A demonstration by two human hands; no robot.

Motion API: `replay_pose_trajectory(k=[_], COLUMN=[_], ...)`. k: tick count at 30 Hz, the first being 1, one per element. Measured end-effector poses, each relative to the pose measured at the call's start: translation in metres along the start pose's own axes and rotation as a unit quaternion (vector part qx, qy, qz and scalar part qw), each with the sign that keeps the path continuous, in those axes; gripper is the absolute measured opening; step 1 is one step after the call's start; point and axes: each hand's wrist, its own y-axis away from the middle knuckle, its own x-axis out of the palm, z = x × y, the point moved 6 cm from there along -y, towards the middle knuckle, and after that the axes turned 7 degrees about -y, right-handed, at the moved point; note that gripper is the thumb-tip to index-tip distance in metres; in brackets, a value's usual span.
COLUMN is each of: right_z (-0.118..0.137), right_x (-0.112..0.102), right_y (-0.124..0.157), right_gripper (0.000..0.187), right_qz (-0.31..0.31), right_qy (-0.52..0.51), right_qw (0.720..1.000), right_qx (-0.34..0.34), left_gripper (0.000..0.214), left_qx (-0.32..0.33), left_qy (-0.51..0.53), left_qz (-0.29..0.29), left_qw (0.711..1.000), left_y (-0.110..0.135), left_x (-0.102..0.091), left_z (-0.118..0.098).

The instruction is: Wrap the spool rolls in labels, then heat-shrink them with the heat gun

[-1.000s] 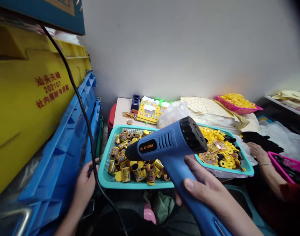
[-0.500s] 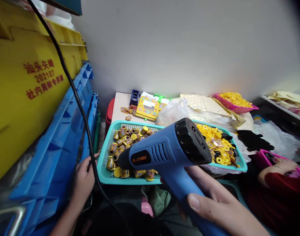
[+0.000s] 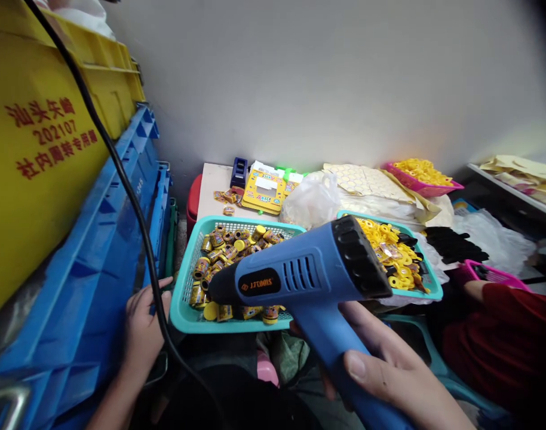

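My right hand (image 3: 389,364) is wrapped round the handle of a blue heat gun (image 3: 295,269), its black nozzle pointing left and slightly down. Behind the nozzle stands a turquoise basket (image 3: 177,304) of small yellow-and-brown labelled jars (image 3: 217,257); the gun's body hides some of them. To the left of that basket is my left hand (image 3: 144,325), fingers apart and one stretched towards the rim, with nothing visible in it. A black cable (image 3: 138,209) hangs in front of this hand and covers part of it.
Blue crates (image 3: 98,251) and a yellow crate (image 3: 58,77) stack up on my left. A second turquoise basket (image 3: 436,286) holds yellow and black parts. A plastic bag (image 3: 313,200) lies behind. At the right, a co-worker's red sleeve (image 3: 501,340) reaches a pink basket (image 3: 501,278).
The view has shifted slightly, so most things sit a little further left. The heat gun stays in my right hand. The co-worker's hand has moved lower and left.
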Motion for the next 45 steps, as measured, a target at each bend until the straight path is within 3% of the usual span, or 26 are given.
replay_pose_trajectory(k=[5, 8, 12, 17, 21, 23, 25, 28, 30, 32, 41, 45], right_z=[-0.003, -0.004, -0.006, -0.01, -0.011, -0.011, -0.011, -0.014, -0.014, -0.013, -0.011, -0.013], right_x=[-0.008, -0.011, -0.014, -0.021, -0.025, -0.023, -0.019, -0.012, -0.008, -0.006, -0.007, -0.006], right_y=[-0.002, -0.004, -0.005, -0.004, -0.001, 0.0, 0.0, -0.001, 0.0, 0.0, 0.0, 0.003], right_gripper=[0.093, 0.088, 0.087, 0.088, 0.089, 0.086, 0.083, 0.083, 0.086, 0.086, 0.079, 0.081], right_qz=[-0.036, -0.044, -0.047, -0.048, -0.032, -0.016, -0.001, 0.022, 0.036, 0.041, 0.076, 0.058], right_qy=[-0.055, -0.075, -0.071, -0.092, -0.093, -0.082, -0.075, -0.072, -0.064, -0.05, 0.014, -0.009], right_qw=[0.997, 0.995, 0.995, 0.992, 0.993, 0.995, 0.996, 0.997, 0.997, 0.998, 0.997, 0.998], right_qx=[-0.043, -0.055, -0.058, -0.069, -0.058, -0.06, -0.053, -0.021, -0.009, -0.002, 0.007, 0.024], left_gripper=[0.02, 0.022, 0.022, 0.016, 0.017, 0.019, 0.024, 0.028, 0.03, 0.031, 0.023, 0.026], left_qx=[0.129, 0.193, 0.186, 0.187, 0.187, 0.19, 0.161, 0.028, -0.061, -0.107, -0.081, -0.074], left_qy=[-0.02, -0.087, -0.203, -0.284, -0.257, -0.202, -0.134, -0.065, -0.04, -0.026, -0.029, -0.03], left_qz=[-0.037, 0.055, 0.183, 0.214, 0.234, 0.215, 0.156, 0.066, 0.044, 0.036, 0.022, 0.018], left_qw=[0.991, 0.976, 0.944, 0.916, 0.919, 0.936, 0.965, 0.995, 0.996, 0.993, 0.996, 0.997], left_y=[-0.005, -0.009, -0.016, -0.026, -0.028, -0.026, -0.024, -0.021, -0.017, -0.014, -0.01, -0.012], left_x=[-0.016, -0.005, 0.012, 0.014, 0.012, 0.007, -0.004, -0.02, -0.026, -0.029, -0.028, -0.028], left_z=[-0.031, -0.044, -0.056, -0.077, -0.073, -0.068, -0.061, -0.041, -0.03, -0.024, -0.021, -0.022])
